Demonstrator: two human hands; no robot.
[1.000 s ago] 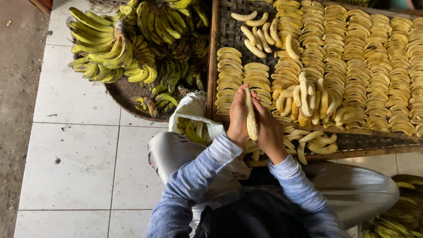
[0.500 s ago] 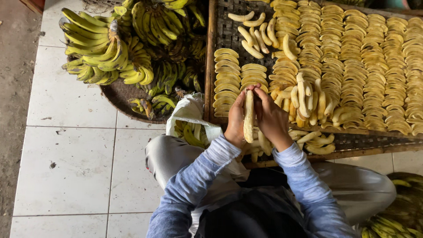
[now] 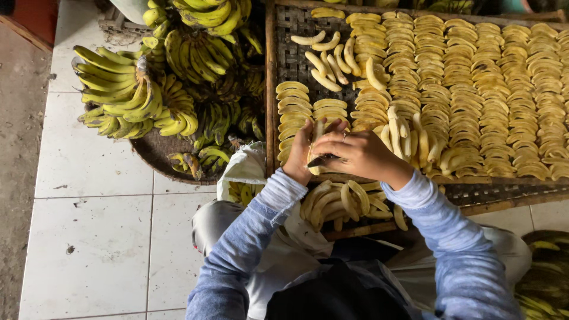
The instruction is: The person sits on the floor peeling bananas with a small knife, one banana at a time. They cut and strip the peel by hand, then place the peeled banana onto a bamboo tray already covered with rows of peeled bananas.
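A white tiled floor (image 3: pixel 89 249) fills the left side. On it rests a wide woven drying rack (image 3: pixel 290 53), cut off at the top and right edges of the view, so its full extent cannot be seen. Rows of flattened peeled banana slices (image 3: pixel 474 89) cover most of the rack; near its top left corner a few whole peeled bananas (image 3: pixel 326 62) lie loose on bare weave.

Left of the rack, a round woven basket (image 3: pixel 157 157) carries bunches of unpeeled yellow-green bananas (image 3: pixel 127 95); its far rim is hidden beneath them. A white bag (image 3: pixel 243 169) sits just beside the rack's near left corner (its contents are hard to make out, though something yellow shows inside).

A small heap of peeled bananas (image 3: pixel 338 204) lies at the rack's near edge, between the blue sleeves (image 3: pixel 255 237).

Over that near edge, the left hand (image 3: pixel 299 157) is closed around a peeled banana (image 3: pixel 317 133), held upright, its lower part hidden by the fingers. The right hand (image 3: pixel 355 154) grips a dark, thin blade-like tool (image 3: pixel 323 160) laid against the banana; most of the tool is covered, so its shape cannot be told.
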